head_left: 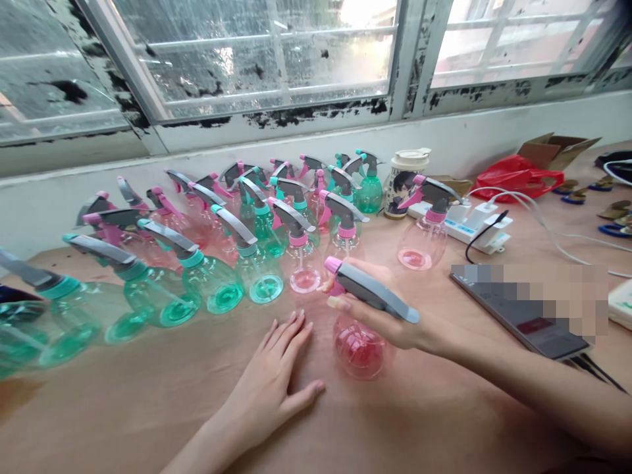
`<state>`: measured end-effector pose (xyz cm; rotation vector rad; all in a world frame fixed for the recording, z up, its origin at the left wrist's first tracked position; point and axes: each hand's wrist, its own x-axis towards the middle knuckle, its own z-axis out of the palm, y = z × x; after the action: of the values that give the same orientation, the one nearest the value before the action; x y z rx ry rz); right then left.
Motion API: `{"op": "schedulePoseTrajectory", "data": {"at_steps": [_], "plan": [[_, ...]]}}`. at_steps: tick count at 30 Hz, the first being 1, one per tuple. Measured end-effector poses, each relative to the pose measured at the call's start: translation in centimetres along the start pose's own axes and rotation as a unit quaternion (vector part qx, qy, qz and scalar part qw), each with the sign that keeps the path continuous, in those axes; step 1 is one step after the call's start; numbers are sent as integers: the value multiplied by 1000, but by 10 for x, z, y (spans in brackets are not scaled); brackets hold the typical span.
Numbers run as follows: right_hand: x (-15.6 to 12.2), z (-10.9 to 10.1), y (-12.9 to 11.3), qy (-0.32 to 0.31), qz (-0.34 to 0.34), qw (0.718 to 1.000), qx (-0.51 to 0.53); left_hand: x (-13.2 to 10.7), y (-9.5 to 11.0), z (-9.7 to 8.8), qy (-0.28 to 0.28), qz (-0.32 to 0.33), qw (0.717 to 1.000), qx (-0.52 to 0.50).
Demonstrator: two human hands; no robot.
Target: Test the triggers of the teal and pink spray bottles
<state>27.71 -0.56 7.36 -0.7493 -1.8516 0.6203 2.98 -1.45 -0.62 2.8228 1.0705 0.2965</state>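
Observation:
My right hand (390,322) grips the grey-and-pink trigger head of a pink spray bottle (359,349) that stands on the wooden table (148,408) in front of me. Flat on the table just left of that bottle rests my left hand (274,375), fingers stretched out and holding nothing. Behind both hands stand several rows of green spray bottles (210,280) and pink spray bottles (303,263) with grey triggers. One more pink bottle (422,237) stands apart to the right.
A white power strip (476,224) with plugs and cables lies at the right, beside a printed cup (402,184). A dark flat device (518,313) lies near my right forearm. A red bag (513,174) and a cardboard box (557,148) sit by the window wall.

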Motion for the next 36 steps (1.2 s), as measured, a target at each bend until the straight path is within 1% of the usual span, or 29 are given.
{"op": "schedulePoseTrajectory", "data": {"at_steps": [5, 9, 12, 19, 22, 28, 32, 36], "plan": [[-5, 2, 4, 6, 35, 999, 28, 1, 1, -2, -4, 1, 1000, 3], [-6, 3, 4, 14, 35, 999, 33, 1, 1, -2, -9, -1, 1000, 9], [-5, 3, 2, 9, 43, 999, 27, 1, 1, -2, -9, 0, 1000, 6], [-5, 3, 4, 16, 37, 998, 42, 1, 1, -3, -12, 0, 1000, 0], [-6, 4, 5, 23, 23, 999, 42, 1, 2, -4, -7, -2, 1000, -5], [-4, 5, 7, 24, 14, 999, 43, 1, 2, -4, -15, 1, 1000, 0], [-1, 3, 4, 17, 11, 999, 39, 2, 2, -4, -9, 2, 1000, -3], [2, 2, 1, 3, 6, 1000, 10, 2, 3, -5, -14, -5, 1000, -6]]}}
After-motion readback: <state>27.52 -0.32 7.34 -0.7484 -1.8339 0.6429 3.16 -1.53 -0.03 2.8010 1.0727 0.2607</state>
